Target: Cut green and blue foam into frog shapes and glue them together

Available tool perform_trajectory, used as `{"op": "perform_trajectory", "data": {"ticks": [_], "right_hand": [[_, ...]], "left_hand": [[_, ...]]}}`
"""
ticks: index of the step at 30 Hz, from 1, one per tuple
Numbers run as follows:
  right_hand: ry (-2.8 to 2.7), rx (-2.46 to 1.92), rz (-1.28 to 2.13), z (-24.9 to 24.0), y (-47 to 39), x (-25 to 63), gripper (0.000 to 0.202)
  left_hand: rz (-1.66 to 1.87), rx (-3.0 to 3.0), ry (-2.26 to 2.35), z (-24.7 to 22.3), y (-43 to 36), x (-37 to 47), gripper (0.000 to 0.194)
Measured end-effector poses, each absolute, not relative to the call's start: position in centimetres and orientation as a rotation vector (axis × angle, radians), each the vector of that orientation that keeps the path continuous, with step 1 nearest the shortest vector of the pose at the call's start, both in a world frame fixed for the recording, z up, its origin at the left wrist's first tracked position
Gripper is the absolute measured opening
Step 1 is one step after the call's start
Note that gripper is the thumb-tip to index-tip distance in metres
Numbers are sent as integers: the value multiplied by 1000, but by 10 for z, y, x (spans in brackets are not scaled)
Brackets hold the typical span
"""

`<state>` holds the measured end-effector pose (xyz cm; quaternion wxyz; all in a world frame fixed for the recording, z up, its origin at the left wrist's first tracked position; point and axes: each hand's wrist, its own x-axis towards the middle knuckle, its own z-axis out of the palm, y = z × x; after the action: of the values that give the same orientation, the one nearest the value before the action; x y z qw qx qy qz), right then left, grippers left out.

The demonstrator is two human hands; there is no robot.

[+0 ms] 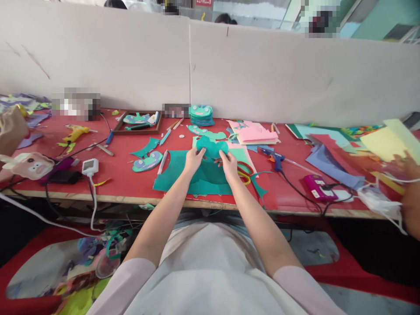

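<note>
Evidently light and thin, the teal cutout is pinched between both hands, the left hand closed on its left side and the right hand on its right, thumbs towards the wearer. It looks like felt or soft foam, so I'd expect it to bend easily and sag if held at one end only; slipping seems unlikely, but a hard pull could stretch or tear its narrower parts. A light pinch near each rounded end, as here, should keep it spread without creasing. Just below the grip lies a larger teal sheet, with scissors beside the right hand. Beyond the grip sits a stack of decorated pieces; to its right is a blue glue gun.
</note>
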<state>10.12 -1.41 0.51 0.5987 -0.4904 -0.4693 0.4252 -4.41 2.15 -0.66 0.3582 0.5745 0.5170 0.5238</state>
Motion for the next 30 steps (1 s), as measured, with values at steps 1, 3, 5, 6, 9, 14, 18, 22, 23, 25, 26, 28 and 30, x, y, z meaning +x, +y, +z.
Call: {"op": "perform_trajectory", "data": {"ticks": [1, 3, 5, 6, 9, 14, 18, 22, 23, 25, 26, 28, 30], "right_hand": [[-1095, -1135, 985, 5, -14, 101, 33], [-1107, -1124, 994, 2, -13, 102, 32], [-1133, -1119, 1008, -2, -11, 103, 31], [-1154, -1120, 1011, -3, -10, 103, 31], [-1196, -1123, 991, -6, -9, 104, 35], [-1076, -1119, 990, -2, -10, 105, 43], [-995, -1084, 1020, -1, -10, 107, 42], [-1018, -1101, 1017, -2, -10, 106, 40], [-1025, -1116, 1011, -2, -10, 106, 40], [-1019, -1136, 997, -2, -10, 105, 40], [-1002, -1139, 988, -2, -10, 105, 40], [-950, -1131, 973, -3, -10, 106, 40], [-904, -1132, 962, -4, -9, 106, 40]], "left_hand": [[1360, 1486, 1335, -7, 22, -44, 23], [1370, 1482, 1332, -8, 23, -44, 23], [1371, 1459, 1334, -9, 24, -45, 22], [1371, 1446, 1337, -9, 25, -45, 22], [1373, 1408, 1358, -7, 25, -46, 20], [1398, 1365, 1372, -3, 22, -46, 19], [1419, 1338, 1348, -2, 22, -46, 16], [1410, 1332, 1352, -2, 21, -46, 16], [1408, 1333, 1353, -1, 21, -46, 16], [1407, 1332, 1349, 0, 20, -46, 16], [1409, 1328, 1346, 0, 20, -46, 16], [1415, 1320, 1334, 0, 19, -46, 16], [1420, 1316, 1325, 0, 19, -45, 16]]}}
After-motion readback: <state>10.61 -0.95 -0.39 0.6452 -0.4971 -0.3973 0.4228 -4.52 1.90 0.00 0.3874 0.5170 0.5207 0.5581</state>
